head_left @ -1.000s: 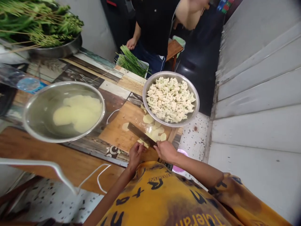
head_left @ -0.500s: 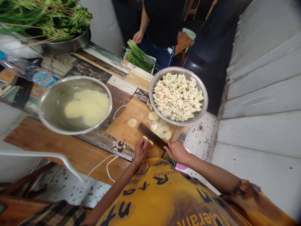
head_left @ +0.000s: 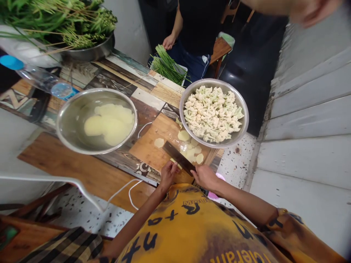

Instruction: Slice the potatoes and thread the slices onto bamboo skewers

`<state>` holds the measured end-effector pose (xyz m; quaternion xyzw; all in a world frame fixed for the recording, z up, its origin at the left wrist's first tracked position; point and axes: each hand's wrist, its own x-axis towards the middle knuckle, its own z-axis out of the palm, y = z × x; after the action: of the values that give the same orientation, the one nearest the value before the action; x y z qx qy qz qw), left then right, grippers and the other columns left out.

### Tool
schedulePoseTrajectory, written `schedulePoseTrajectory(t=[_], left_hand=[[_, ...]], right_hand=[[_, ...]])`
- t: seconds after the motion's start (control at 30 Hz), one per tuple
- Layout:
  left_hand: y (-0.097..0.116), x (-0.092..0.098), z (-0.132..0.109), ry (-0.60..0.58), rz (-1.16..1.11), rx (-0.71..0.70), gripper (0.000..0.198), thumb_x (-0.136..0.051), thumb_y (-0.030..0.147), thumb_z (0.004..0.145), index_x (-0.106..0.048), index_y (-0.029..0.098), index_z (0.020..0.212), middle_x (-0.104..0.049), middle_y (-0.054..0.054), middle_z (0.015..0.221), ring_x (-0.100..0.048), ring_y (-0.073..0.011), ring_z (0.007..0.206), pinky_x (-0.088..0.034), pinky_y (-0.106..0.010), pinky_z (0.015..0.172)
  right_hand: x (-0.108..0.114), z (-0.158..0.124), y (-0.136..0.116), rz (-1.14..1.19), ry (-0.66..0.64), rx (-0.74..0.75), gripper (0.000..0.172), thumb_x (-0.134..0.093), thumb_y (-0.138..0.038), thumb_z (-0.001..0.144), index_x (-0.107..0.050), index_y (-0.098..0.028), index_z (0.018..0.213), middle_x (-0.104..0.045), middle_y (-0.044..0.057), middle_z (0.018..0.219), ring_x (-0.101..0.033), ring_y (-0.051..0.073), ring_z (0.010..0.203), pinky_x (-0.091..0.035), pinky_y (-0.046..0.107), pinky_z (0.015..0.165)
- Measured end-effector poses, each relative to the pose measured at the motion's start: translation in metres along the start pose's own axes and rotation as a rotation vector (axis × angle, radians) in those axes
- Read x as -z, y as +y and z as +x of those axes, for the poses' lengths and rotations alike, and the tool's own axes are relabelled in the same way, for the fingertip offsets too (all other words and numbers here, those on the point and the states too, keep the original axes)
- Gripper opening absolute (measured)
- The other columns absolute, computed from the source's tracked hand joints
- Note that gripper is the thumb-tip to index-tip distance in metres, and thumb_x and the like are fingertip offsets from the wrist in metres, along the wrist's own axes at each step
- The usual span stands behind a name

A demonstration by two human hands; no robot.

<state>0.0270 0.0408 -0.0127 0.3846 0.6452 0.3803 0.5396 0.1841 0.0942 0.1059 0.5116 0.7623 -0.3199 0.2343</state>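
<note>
My right hand is wrapped round the handle of a dark-bladed cleaver, which lies slanting over the wooden cutting board. Close to the blade's near side, my left hand pinches a pale yellow potato piece, mostly hidden by the fingers and blade. Thin potato slices lie scattered beyond the blade, and a single potato slice sits apart on the left of the board.
A metal bowl of cauliflower stands behind the board. Peeled potatoes sit in water in a steel basin at left. Farther off are a plastic bottle and skewered greens. Opposite, another person's hand touches green stalks.
The view has shifted, so the scene sits slightly farther right. Another person's blurred arm and hand have come in at the top right. My hands keep their hold on cleaver and potato.
</note>
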Motion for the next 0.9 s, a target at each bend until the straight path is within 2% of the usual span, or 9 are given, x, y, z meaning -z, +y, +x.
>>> schedulePoseTrajectory(t=[0.23, 0.63, 0.9], left_hand=[[-0.004, 0.001, 0.0, -0.003, 0.043, -0.01, 0.035, -0.041, 0.043, 0.086, -0.053, 0.018, 0.065, -0.056, 0.002, 0.056, -0.053, -0.0123, 0.054, -0.04, -0.024, 0.058], [-0.007, 0.001, 0.0, -0.022, 0.019, -0.026, 0.035, -0.041, 0.044, 0.086, -0.049, 0.018, 0.064, -0.051, 0.003, 0.055, -0.048, -0.0119, 0.053, -0.036, -0.023, 0.053], [-0.008, 0.0, 0.001, -0.016, 0.012, -0.058, 0.035, -0.042, 0.044, 0.085, -0.05, 0.018, 0.063, -0.051, 0.003, 0.055, -0.049, -0.0116, 0.053, -0.037, -0.023, 0.055]], right_hand=[[0.003, 0.005, -0.007, -0.012, 0.007, 0.01, 0.031, -0.036, -0.028, 0.09, -0.061, -0.01, 0.091, -0.067, 0.016, 0.086, -0.063, 0.023, 0.082, -0.041, 0.026, 0.066], [-0.001, 0.018, -0.018, -0.044, 0.047, 0.012, 0.032, -0.036, -0.027, 0.089, -0.062, -0.009, 0.089, -0.068, 0.017, 0.084, -0.064, 0.023, 0.079, -0.042, 0.027, 0.063], [-0.021, 0.038, -0.023, -0.06, 0.065, 0.001, 0.031, -0.036, -0.03, 0.089, -0.06, -0.012, 0.09, -0.068, 0.016, 0.083, -0.064, 0.022, 0.078, -0.042, 0.027, 0.064]])
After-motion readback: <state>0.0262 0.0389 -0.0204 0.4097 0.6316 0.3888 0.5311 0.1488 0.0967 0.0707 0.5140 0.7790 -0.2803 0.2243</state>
